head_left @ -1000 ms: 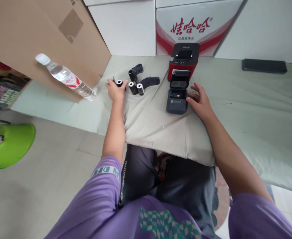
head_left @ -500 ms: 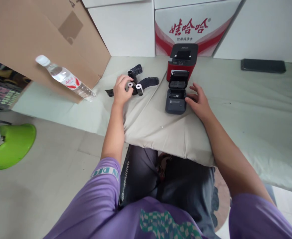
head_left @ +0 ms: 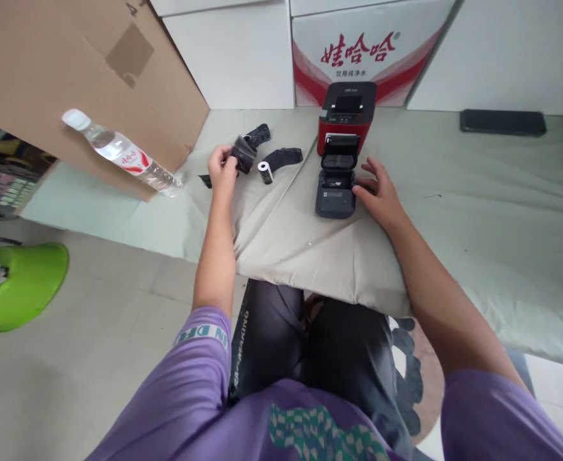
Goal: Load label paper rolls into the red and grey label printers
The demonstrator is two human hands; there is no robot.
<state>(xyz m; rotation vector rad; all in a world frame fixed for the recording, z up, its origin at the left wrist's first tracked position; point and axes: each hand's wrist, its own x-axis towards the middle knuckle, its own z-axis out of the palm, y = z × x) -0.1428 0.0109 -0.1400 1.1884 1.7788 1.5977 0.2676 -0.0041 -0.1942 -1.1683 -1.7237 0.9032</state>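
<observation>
My left hand (head_left: 223,171) is closed around a black-wrapped paper roll (head_left: 243,154), lifted slightly off the pale cushion (head_left: 310,250). A white paper roll (head_left: 263,170) lies just to its right, beside a black wrapper (head_left: 285,155); another black wrapper (head_left: 258,134) lies behind. My right hand (head_left: 377,195) rests flat against the right side of a small dark grey printer (head_left: 335,191) whose lid stands open. A red and black printer (head_left: 346,114) stands right behind it.
A water bottle (head_left: 118,153) leans on a cardboard box (head_left: 70,70) at the left. White cartons (head_left: 358,51) line the back. A black flat device (head_left: 502,121) lies far right. A green object (head_left: 22,282) sits on the floor at the left.
My left hand moved right from one roll to the group of rolls, closed on a black-wrapped one and lifted it. My right hand stayed against the grey printer.
</observation>
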